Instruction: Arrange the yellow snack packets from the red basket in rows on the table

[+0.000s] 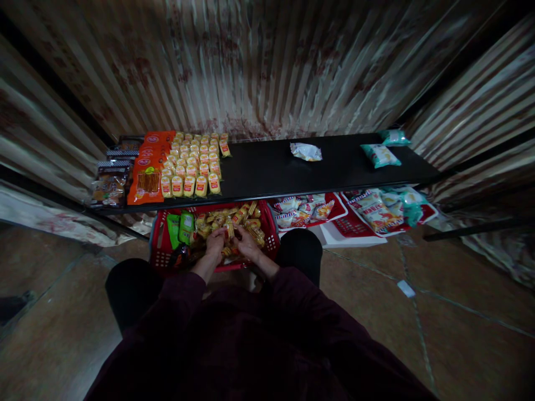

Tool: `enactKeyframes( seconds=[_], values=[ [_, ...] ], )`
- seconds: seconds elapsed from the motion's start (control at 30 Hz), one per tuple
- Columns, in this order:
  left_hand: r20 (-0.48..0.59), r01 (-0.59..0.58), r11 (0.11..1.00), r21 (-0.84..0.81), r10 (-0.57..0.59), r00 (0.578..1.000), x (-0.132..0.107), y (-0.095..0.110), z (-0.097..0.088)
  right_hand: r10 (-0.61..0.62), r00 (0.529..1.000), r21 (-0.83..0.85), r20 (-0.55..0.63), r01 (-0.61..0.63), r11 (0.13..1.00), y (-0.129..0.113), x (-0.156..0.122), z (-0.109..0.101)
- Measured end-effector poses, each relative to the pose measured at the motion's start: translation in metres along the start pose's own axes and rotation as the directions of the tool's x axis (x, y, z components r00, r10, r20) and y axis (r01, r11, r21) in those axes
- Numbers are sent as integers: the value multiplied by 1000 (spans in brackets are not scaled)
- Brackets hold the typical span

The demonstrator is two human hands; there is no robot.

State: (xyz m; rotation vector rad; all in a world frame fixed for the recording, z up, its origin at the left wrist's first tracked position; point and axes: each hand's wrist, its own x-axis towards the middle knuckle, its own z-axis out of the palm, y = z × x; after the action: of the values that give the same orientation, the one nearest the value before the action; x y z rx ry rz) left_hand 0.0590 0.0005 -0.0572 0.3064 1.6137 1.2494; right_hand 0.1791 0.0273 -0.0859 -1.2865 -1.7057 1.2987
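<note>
Both my hands reach into a red basket (161,253) on the floor in front of my knees. My left hand (214,243) and my right hand (246,243) are curled around small yellow snack packets (229,229) from the loose heap in the basket. The fingers of both hands are closed on the packets. Green packets (180,225) lie at the basket's left end. Above it, a black shelf (267,167) carries neat rows of the same yellow packets (193,161) beside orange packets (147,167).
Dark snack bags (109,184) lie at the shelf's left end, a white bag (306,151) and teal bags (380,155) to the right. Under the shelf stand more red baskets (343,214) with white and teal bags. Corrugated metal walls surround the shelf; the floor is tiled.
</note>
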Motion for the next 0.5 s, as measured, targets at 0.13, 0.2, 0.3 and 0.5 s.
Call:
enactKeyframes(
  seconds=[0.13,0.2,0.3,0.5],
  values=[
    [-5,17,999,36,-17,1000,-2,-1,1,31,999,78,39,-34,996,3,1,0],
    [-1,11,1000,24,-11,1000,-2,-2,2,42,998,111,46,-47,993,4,1,0],
    [-1,-11,1000,10,11,1000,-1,-4,3,52,998,137,46,-57,989,5,3,1],
    [-28,-37,999,-26,37,999,4,-9,3,81,996,225,27,-85,971,8,4,3]
  ],
)
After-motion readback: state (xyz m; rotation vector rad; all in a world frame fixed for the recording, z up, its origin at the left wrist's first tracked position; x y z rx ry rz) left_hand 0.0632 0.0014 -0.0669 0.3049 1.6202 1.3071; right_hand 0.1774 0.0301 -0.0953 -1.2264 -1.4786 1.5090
